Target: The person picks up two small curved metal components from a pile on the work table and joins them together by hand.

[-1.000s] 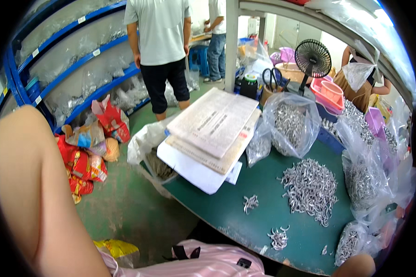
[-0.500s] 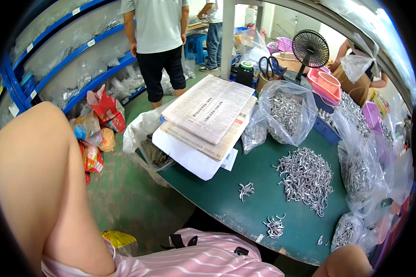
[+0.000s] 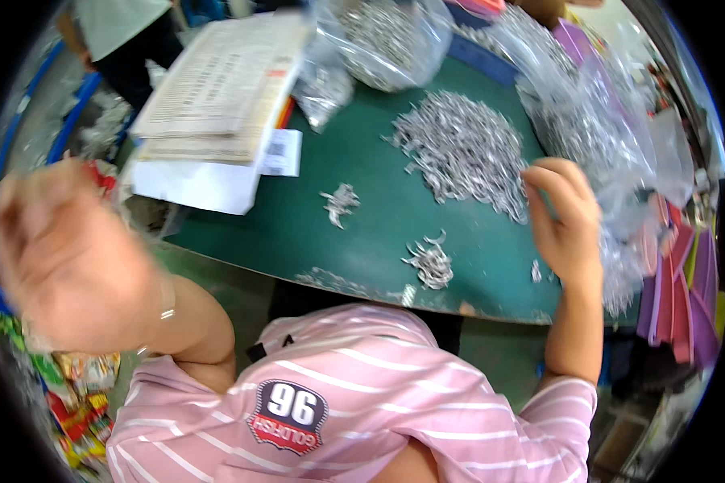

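Place: small workshop, parts-sorting bench | Evidence: green worktable (image 3: 362, 217) strewn with heaps of small metal parts (image 3: 463, 153); clear plastic bags of the same parts (image 3: 395, 36); stack of printed paperwork (image 3: 217, 88); blue shelving (image 3: 68, 129) at left.

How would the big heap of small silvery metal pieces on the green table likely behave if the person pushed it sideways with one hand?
The heap of metal pieces looks loose, so it would probably spread and shed strays rather than slide as one. The pieces look thin and hooked, so some may tangle and drag together. The right hand at its edge could likely rake off a few.
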